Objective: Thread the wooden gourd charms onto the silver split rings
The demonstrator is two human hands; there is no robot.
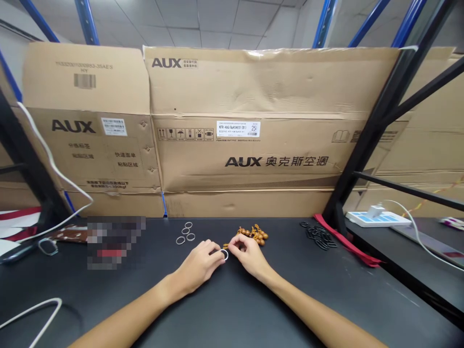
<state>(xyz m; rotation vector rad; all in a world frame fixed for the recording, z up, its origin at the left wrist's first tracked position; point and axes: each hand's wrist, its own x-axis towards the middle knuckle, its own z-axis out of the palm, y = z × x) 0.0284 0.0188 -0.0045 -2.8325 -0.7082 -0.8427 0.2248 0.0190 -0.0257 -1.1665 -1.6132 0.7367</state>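
We are recording the left hand [198,267] closing its fingertips on a silver ring [224,254] on the black worktable [290,299], while the right hand [250,256] is pinching thumb and forefinger just beside it; we cannot tell whether that pinch is gripping the ring. Four loose rings [184,234] are lying left of the hands, and a cluster of wooden beads [253,235] is lying beyond them. An AUX carton [239,159] is standing behind, its label [238,129] reading "KFR-46G/BpR3AES1 (B1)".
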